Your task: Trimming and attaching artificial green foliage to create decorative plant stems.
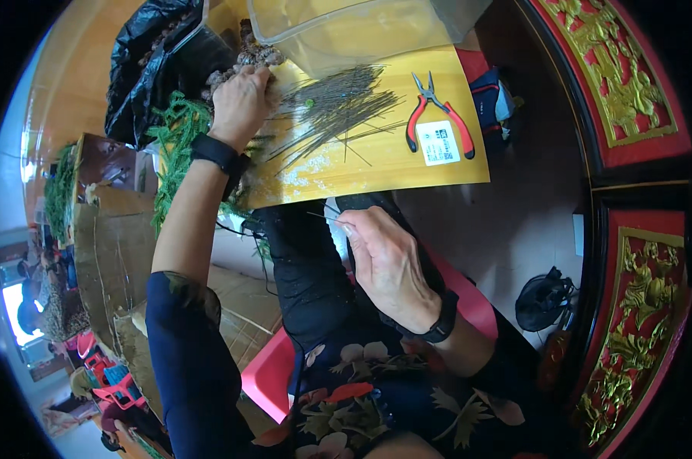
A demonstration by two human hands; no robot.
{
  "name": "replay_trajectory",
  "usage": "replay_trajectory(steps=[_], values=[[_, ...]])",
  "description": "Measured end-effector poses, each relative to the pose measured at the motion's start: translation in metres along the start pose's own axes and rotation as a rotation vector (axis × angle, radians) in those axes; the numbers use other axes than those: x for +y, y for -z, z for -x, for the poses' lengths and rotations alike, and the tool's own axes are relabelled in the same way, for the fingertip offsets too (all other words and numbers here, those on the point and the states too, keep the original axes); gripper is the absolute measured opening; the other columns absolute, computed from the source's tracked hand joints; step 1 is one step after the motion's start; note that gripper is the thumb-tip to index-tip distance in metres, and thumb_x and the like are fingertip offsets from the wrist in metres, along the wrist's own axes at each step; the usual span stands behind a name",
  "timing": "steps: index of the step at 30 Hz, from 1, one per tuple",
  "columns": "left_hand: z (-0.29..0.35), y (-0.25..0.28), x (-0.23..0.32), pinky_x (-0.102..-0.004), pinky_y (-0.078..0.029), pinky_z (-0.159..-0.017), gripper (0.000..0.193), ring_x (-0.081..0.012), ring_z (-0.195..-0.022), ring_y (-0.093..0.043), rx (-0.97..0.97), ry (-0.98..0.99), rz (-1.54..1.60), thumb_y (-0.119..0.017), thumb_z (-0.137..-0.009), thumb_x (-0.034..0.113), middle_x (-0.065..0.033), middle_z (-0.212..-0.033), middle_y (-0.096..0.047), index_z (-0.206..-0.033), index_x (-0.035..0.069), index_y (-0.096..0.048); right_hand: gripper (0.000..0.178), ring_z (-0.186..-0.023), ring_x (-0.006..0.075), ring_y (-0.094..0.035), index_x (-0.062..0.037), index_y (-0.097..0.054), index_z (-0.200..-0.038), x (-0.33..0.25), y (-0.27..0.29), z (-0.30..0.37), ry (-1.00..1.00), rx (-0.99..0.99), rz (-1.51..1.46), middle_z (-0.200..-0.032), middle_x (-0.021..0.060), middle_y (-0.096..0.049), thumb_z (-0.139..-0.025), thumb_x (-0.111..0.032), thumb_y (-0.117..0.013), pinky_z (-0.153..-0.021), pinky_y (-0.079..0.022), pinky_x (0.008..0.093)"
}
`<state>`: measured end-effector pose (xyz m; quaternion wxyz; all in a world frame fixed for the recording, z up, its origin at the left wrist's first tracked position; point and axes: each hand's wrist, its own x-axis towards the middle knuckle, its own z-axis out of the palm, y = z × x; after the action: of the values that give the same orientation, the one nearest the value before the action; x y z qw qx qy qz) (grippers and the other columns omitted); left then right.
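Observation:
At the table's far left, my left hand [241,103] reaches among brown pine cones [258,53] with its fingers curled down. Their tips are hidden, and I cannot tell whether they grip a cone. Closer in and above my lap, my right hand [384,256] pinches a thin dark wire [323,217] between thumb and forefinger. A loose heap of similar wires [346,99] lies on the yellow tabletop [315,180]. Green artificial pine sprigs [179,138] spread beside my left wrist.
Red-handled pliers [443,107] lie at the table's right, partly under a white label [439,143]. Behind the wires stands a clear plastic bin [346,38]. A black plastic bag [132,73] sits far left; a cardboard box [113,252] stands left of my legs.

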<state>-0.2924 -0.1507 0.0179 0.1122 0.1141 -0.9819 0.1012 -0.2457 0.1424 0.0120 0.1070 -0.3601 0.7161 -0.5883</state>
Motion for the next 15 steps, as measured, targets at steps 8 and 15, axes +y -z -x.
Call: replay_trajectory(steps=[8,15], values=[[0.044,0.081,0.029,-0.032,-0.048,-0.063,0.019,-0.0207,-0.075,-0.062,0.239,0.184,0.598,-0.064,-0.074,0.011,-0.0092,-0.085,-0.063,-0.092,0.004,-0.059,0.013,-0.074,0.0323,-0.059,0.0005,-0.056,-0.097,0.007,-0.002,0.006,0.085,-0.002,0.078,-0.081,0.0152,-0.057,-0.085,0.003,-0.051,-0.064,-0.047,0.0352],[0.163,0.118,0.086,-0.0245,-0.049,-0.071,0.02,-0.018,-0.082,-0.062,0.223,0.599,1.745,-0.056,-0.082,0.002,-0.0097,-0.096,-0.062,-0.103,0.001,-0.056,0.015,-0.071,0.0264,-0.063,0.0,-0.058,-0.098,0.0,-0.018,0.014,0.181,0.14,-0.024,-0.079,0.014,-0.061,-0.085,0.004,-0.053,-0.065,-0.049,0.0295]])
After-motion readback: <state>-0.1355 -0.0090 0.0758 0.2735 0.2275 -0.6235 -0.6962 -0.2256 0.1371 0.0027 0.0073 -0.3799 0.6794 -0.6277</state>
